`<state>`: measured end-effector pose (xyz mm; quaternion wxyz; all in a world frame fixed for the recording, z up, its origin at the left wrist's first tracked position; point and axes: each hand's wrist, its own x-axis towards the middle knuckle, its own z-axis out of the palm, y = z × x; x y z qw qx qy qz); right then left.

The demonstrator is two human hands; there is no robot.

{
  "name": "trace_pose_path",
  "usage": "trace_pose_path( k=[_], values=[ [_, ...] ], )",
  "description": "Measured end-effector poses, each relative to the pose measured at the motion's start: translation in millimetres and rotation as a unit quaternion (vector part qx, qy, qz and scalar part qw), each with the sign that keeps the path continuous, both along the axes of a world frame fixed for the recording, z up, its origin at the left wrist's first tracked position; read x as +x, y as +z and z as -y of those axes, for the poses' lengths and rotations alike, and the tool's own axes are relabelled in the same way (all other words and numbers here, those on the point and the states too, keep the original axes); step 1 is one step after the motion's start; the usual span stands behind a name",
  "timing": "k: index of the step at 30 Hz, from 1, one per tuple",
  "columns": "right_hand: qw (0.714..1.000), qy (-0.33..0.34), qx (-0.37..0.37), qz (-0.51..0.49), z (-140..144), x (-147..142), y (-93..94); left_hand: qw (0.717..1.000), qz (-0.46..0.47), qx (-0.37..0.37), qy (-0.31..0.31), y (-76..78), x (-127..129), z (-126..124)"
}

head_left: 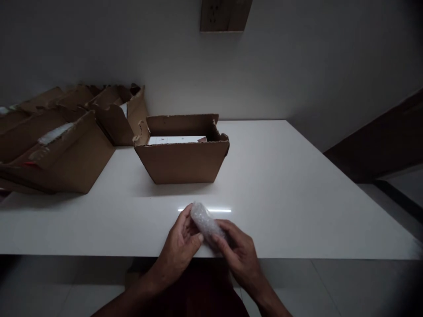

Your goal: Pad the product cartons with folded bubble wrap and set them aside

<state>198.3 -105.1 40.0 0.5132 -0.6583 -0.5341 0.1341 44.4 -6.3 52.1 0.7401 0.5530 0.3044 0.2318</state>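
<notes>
This looks like a plain room set up for packing or unpacking parcels, more a small back office or stockroom than a lived-in home. A bare white table (297, 185) stands against an undecorated pale wall (297, 57), with a wall socket plate (225, 15) above the table's far edge. At the far left corner of the table lies a heap of opened, torn cardboard boxes (62, 136), and another open cardboard box (181, 152) stands near the middle of the far edge. The floor (346, 286) below the near edge is light tile. The lighting is dim.
</notes>
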Motion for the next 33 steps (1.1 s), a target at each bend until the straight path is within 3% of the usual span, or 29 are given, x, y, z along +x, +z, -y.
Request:
trace_pose_path(
  k=[3,8,13,16,21,23,26,30,33],
  values=[
    [0.997,0.03,-0.016,-0.071,2.5,-9.7,3.6,0.999,0.02,-0.024,0.009,0.5,1.1,3.4],
    [0.986,0.09,-0.093,-0.101,7.1,1.5,10.2,0.998,0.028,0.04,0.031,-0.6,0.0,3.3],
    [0.984,0.105,-0.087,-0.113,2.0,14.2,17.8,0.971,-0.055,0.232,0.018,-5.1,-5.3,6.5],
    [0.981,0.113,-0.107,-0.114,-6.9,12.2,26.1,0.953,-0.042,0.3,0.009,-9.7,-8.3,5.8],
    [0.985,0.054,-0.069,-0.15,-21.5,9.9,42.9,0.97,-0.083,0.23,-0.014,-8.6,-19.2,-5.9],
    [0.982,0.081,-0.079,-0.148,-25.7,13.1,48.6,0.971,-0.115,0.208,-0.035,-4.8,-25.4,-11.0],
    [0.974,0.147,-0.121,-0.126,-30.3,18.8,57.8,0.964,-0.108,0.237,-0.048,2.7,-33.2,-17.3],
    [0.961,0.219,-0.156,-0.061,-35.0,28.7,83.4,0.935,-0.067,0.344,-0.051,16.2,-40.4,-29.7],
    [0.982,0.17,-0.077,-0.025,-47.4,42.5,119.3,0.878,-0.007,0.479,0.006,35.8,-44.0,-51.2]
  ],
)
